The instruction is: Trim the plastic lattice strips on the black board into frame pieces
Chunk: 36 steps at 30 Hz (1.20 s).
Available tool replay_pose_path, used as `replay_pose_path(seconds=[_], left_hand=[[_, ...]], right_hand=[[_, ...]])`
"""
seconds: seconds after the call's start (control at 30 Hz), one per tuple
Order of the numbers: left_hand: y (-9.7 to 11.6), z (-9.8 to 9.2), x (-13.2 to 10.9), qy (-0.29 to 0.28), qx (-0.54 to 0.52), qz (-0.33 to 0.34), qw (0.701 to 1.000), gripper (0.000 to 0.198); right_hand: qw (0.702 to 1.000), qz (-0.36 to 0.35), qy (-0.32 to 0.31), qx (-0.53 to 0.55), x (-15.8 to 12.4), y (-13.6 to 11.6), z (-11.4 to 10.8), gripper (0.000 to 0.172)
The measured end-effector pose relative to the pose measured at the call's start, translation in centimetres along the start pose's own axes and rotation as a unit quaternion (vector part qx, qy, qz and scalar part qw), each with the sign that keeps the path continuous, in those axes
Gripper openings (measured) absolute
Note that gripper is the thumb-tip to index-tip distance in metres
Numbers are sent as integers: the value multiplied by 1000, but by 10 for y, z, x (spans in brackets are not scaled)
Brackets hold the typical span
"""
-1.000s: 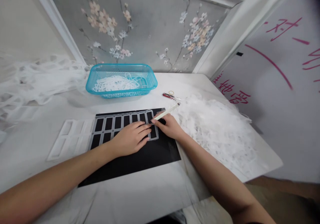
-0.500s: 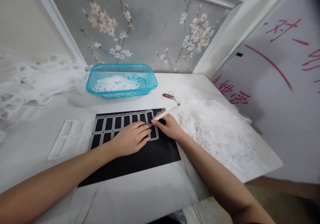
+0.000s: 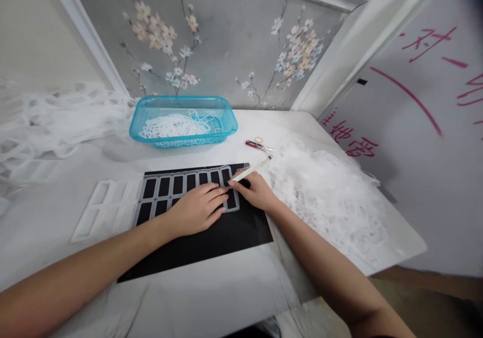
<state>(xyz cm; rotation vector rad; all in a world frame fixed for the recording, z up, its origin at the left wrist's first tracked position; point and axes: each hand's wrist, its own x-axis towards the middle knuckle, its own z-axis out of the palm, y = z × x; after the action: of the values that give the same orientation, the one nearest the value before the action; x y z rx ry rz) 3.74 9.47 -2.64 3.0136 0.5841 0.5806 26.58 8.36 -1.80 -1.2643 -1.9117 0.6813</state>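
Note:
A translucent white sheet of rectangular frames lies across a black mat on the white table. My left hand rests flat on the right part of this sheet, fingers stretched out and pressing it down. My right hand is closed around a thin white pen-like tool, its tip down at the sheet's right end, next to my left fingertips.
A turquoise basket with white strips stands behind the mat. A big heap of white offcuts fills the table's right side, more white netting the left. Small red-handled snips lie near the heap. The table edge runs along the right.

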Motion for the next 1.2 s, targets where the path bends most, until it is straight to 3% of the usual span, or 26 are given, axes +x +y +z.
replay_pose_path(seconds=[1.0, 1.2], left_hand=[[1, -1, 0, -1, 3, -2, 1000, 33], [1, 0, 0, 6, 9, 5, 1000, 33]], right_hand=[[1000, 4, -1, 10, 0, -1, -1, 17], [999, 32, -7, 17, -1, 1, -3, 22]])
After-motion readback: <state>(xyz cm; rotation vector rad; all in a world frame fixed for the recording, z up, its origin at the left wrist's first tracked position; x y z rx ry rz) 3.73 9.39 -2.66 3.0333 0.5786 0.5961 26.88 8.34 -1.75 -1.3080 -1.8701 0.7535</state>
